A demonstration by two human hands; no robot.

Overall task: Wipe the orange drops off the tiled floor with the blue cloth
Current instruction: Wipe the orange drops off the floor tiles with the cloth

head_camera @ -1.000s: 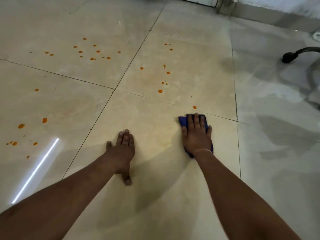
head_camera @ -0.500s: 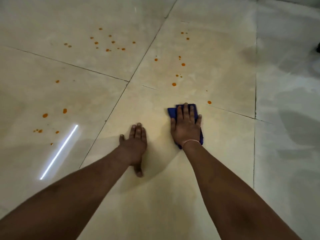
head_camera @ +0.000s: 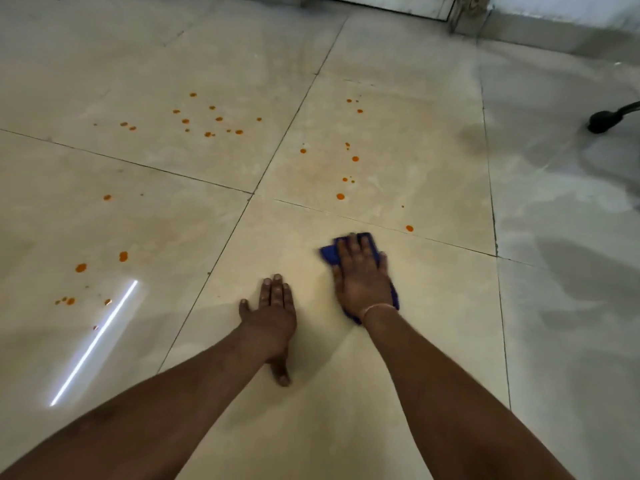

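My right hand (head_camera: 362, 277) lies flat on the blue cloth (head_camera: 328, 253), pressing it onto the beige tiled floor (head_camera: 433, 306); the cloth shows past the fingertips and beside the wrist. My left hand (head_camera: 272, 315) rests palm down on the same tile, fingers spread, holding nothing. One orange drop (head_camera: 409, 228) sits just beyond the cloth to the right. More drops run up the far right tile (head_camera: 340, 196), a scattered group lies on the far left tile (head_camera: 207, 134), and larger ones mark the near left tile (head_camera: 80, 268).
A black chair foot (head_camera: 604, 121) stands at the right edge on greyer floor. A wall base and door frame (head_camera: 460, 15) run along the top. A bright strip of reflected light (head_camera: 93, 341) crosses the left tile.
My right hand has slid the cloth a little to the left on the tile. The view has tilted back up, bringing the chair foot and wall into sight. The left hand stays planted.
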